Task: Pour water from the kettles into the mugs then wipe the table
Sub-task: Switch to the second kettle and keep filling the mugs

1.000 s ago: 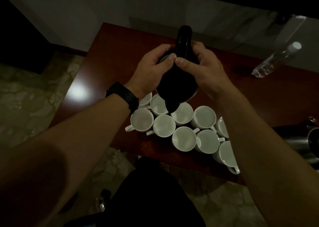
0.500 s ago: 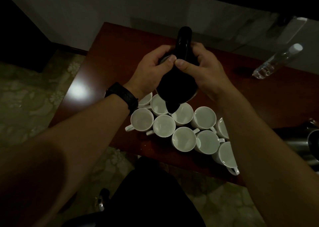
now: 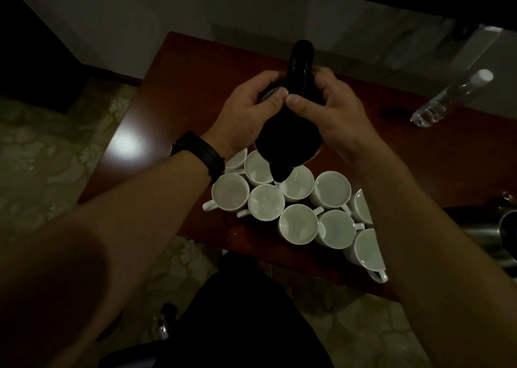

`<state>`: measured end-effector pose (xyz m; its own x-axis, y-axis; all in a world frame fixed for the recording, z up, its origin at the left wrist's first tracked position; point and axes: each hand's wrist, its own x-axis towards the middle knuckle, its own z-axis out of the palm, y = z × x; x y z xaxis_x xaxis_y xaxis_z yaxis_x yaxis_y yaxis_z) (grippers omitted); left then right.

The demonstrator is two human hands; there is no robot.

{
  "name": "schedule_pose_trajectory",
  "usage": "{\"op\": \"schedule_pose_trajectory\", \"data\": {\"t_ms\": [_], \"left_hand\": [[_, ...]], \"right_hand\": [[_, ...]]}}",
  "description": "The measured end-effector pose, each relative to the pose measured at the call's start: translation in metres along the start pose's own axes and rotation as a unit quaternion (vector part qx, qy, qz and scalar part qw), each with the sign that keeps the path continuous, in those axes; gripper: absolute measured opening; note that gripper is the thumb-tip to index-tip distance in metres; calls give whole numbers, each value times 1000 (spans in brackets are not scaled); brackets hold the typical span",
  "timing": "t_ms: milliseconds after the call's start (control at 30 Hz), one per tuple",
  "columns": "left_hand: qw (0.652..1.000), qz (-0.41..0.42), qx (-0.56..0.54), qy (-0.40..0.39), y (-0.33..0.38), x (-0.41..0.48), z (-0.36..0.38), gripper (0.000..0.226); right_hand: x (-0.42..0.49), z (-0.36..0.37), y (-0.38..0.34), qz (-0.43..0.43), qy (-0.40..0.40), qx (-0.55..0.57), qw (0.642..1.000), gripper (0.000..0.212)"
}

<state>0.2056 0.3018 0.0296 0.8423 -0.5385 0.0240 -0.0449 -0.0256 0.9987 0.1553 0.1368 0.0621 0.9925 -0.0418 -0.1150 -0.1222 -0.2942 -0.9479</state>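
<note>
Curled round opposite sides of the black kettle (image 3: 291,141), the left hand (image 3: 246,118) and right hand (image 3: 333,116) hold it tilted spout-down just above the clustered white mugs (image 3: 265,202).

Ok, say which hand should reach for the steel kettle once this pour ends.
Right, probably. The steel kettle sits at the far right, beside the right forearm; the right hand need only let go of the black kettle. The left hand would cross the mugs.
</note>
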Motion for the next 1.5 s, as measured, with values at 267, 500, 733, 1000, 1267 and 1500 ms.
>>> {"op": "schedule_pose_trajectory", "data": {"t_ms": [267,500,733,1000,1267,1500], "left_hand": [[1000,8,-10,-4,-3,2,0,29],[1000,10,-16,-8,-3,3,0,29],[1000,10,-16,-7,-6,2,-1,28],[1000,12,-4,-3,-6,0,1,31],[1000,9,-1,-3,-3,-2,2,31],[1000,2,13,14,8,2,5,29]], "right_hand": [[0,0,-1,2,1,-6,1000,26],[-1,-1,-4,4,1,-6,1000,25],[-1,-1,-1,3,3,-9,1000,29],[-2,0,4,3,1,-3,1000,30],[-2,0,5,6,6,5,1000,29],[1,2,-1,10,28,55,998,22]]}}
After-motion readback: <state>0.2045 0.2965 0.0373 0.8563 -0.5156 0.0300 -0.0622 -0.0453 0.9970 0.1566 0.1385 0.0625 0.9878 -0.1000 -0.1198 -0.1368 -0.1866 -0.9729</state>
